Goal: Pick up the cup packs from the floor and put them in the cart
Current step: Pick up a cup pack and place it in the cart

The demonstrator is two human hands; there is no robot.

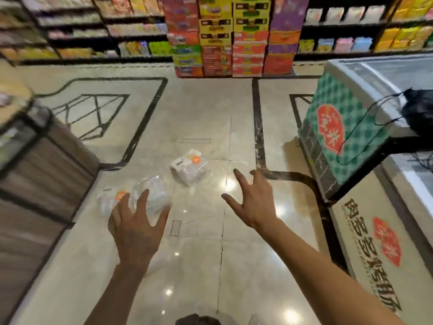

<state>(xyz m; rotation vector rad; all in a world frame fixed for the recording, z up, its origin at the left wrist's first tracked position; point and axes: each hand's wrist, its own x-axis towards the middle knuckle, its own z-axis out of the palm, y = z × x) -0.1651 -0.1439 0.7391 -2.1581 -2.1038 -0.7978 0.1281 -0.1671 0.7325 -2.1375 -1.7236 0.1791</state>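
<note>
So this is a shop aisle seen from head height, looking down at a glossy beige tiled floor [199,266] with dark inlay lines. Three cup packs are lying on it. The farthest cup pack [190,166] sits on its own, a clear wrap with a white card top and an orange sticker. Closer in there's a rounder middle cup pack [152,195], and just beside it on the left a third cup pack [109,200], also with an orange sticker. Those two look like they touch each other, but it's blurry so I can't swear to it.

Both arms are stretched out over the floor. The left hand [134,227] hangs over the two nearer packs, fingers [143,202] spread wide, and it covers part of them from this angle. Can't tell if it actually touches the wrap. The right hand [254,202] is out over bare tile, to the right of the far pack and apart from it, its fingers splayed too and holding nothing.

On the right there's a chest freezer [346,127] with a green checked end panel and a red logo, and a black bag [419,113] lying on top. A dark wood-look display stand [46,165] is on the left. Straight ahead is a stack of colourful boxes [234,36], with stocked shelves [93,26] either side. No cart is in view.
</note>
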